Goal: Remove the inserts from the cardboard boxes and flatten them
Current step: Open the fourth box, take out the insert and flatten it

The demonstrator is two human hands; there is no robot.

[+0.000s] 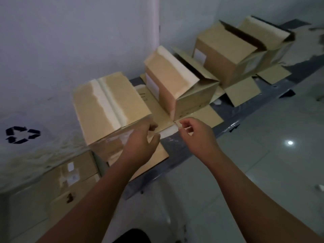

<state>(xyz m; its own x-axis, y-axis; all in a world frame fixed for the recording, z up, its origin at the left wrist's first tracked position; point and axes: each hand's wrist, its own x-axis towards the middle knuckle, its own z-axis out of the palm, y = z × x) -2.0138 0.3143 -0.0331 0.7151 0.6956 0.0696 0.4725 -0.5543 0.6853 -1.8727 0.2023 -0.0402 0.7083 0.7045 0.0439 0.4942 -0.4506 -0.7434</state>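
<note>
A taped, closed brown cardboard box [108,106] sits leftmost on a dark desk [249,111], beside two opened brown cardboard boxes [177,85] [233,53] along the white wall. The left hand [142,142] touches the closed box's near corner, grip loosely spread, holding nothing. The right hand [196,134] pinches a pale tape strip [177,122], fingers curled.

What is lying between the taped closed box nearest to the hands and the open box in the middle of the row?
In the head view, flattened cardboard lies between the taped box and the middle open box; no other box stands there.
</note>
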